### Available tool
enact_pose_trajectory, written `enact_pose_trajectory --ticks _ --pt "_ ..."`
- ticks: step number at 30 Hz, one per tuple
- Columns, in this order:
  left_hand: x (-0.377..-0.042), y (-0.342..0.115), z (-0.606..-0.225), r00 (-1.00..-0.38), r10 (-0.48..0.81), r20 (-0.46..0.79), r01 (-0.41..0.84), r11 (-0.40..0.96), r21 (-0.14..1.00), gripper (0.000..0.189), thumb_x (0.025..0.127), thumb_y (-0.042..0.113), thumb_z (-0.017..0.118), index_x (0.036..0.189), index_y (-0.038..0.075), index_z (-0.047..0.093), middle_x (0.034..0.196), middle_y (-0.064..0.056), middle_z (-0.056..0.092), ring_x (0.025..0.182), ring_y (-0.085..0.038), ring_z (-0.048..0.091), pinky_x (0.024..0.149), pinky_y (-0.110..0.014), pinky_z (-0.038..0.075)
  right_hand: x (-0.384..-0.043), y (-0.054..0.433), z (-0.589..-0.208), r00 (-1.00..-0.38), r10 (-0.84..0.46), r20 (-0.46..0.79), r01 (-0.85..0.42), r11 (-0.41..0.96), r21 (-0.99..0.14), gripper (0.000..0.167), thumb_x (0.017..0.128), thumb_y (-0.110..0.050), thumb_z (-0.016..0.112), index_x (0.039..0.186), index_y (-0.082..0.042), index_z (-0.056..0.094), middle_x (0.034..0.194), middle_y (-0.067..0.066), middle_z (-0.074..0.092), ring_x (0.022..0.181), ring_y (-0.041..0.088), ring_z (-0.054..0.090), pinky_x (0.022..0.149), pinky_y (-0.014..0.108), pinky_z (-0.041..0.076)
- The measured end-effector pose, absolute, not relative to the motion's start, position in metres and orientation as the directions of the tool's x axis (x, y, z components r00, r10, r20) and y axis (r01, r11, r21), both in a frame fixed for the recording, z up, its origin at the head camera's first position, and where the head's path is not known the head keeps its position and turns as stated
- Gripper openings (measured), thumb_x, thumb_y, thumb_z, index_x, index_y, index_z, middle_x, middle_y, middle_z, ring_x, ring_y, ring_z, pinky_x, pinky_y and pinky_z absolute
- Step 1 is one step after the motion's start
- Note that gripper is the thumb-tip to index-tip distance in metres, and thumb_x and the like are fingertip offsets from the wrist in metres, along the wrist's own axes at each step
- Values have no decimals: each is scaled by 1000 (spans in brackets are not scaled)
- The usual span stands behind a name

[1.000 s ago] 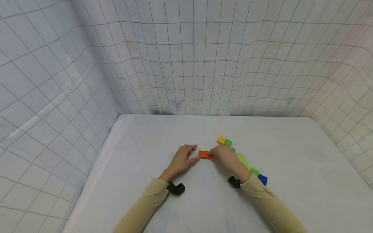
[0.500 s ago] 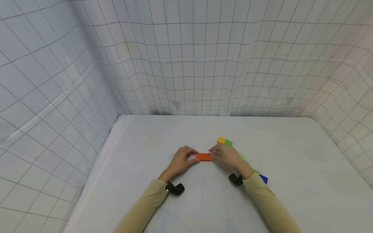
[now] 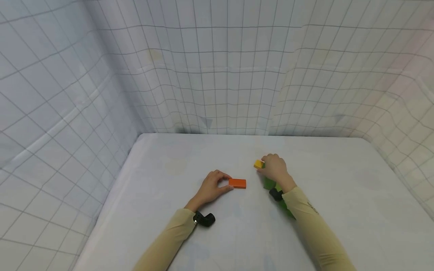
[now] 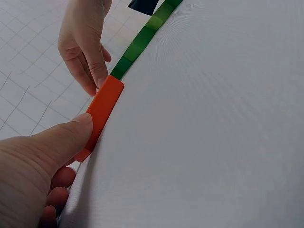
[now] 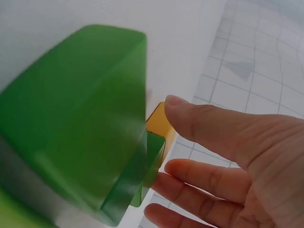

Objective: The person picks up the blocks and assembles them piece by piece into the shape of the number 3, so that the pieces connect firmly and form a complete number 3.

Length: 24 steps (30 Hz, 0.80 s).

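My left hand (image 3: pixel 211 187) pinches the left end of an orange rectangular block (image 3: pixel 237 183) on the white table; in the left wrist view its thumb lies on the block's near side (image 4: pixel 99 124). My right hand (image 3: pixel 275 168) is at the far end of a row of coloured blocks. Its thumb and fingers stand apart on either side of a yellow block (image 3: pixel 258 164), thumb tip at the yellow edge in the right wrist view. Beside the yellow one sits a small green block (image 5: pixel 156 146). A larger green block (image 5: pixel 80 104) looms near that camera.
Green blocks (image 3: pixel 269 183) run diagonally toward the front right, partly covered by the right wrist and sleeve. A black wrist camera (image 3: pixel 204 219) sits on the left wrist, another (image 3: pixel 276 194) on the right. White gridded curtains (image 3: pixel 217 75) surround the white table (image 3: pixel 176 150).
The right hand has let go of the orange block and moved up and right to the yellow block. The orange block shifted slightly left and down, and the left hand has taken hold of it.
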<state>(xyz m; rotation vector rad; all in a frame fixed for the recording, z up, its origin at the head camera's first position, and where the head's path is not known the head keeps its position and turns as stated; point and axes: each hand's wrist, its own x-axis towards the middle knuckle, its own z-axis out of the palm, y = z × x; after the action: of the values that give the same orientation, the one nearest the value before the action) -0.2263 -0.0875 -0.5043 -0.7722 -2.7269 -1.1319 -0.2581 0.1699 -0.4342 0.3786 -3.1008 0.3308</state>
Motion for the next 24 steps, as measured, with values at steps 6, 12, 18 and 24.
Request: enact_pose_trajectory --ticks 6,12,18,24 --pt "-225 -86 -502 -869 415 268 483 595 643 33 83 36 74 108 14 69 94 5 55 83 -13 45 75 -31 38 -262 166 -441 -965 -250 77 -260 950 -171 29 80 -21 75 100 0 71 87 11 63 82 29 54 69 43 44" --pt "-225 -86 -503 -869 416 270 485 602 634 33 84 37 73 109 15 69 94 5 55 84 -12 45 76 -31 38 -261 159 -445 -957 -270 102 -285 941 -182 27 79 -17 75 101 -1 72 94 12 66 87 30 54 73 43 42" --pt "-225 -87 -504 -872 411 266 479 601 640 33 83 36 74 109 15 69 95 6 55 85 -12 46 76 -31 38 -253 157 -448 -928 -359 102 -372 912 -174 27 78 -18 78 99 -2 73 97 11 67 89 29 55 77 45 42" --pt "-226 -86 -505 -871 408 275 483 600 638 32 83 34 74 109 15 69 94 6 55 84 -12 45 76 -31 38 -241 156 -448 -899 -426 104 -438 879 -187 25 79 -17 78 98 -3 73 96 8 69 88 26 57 78 46 41"
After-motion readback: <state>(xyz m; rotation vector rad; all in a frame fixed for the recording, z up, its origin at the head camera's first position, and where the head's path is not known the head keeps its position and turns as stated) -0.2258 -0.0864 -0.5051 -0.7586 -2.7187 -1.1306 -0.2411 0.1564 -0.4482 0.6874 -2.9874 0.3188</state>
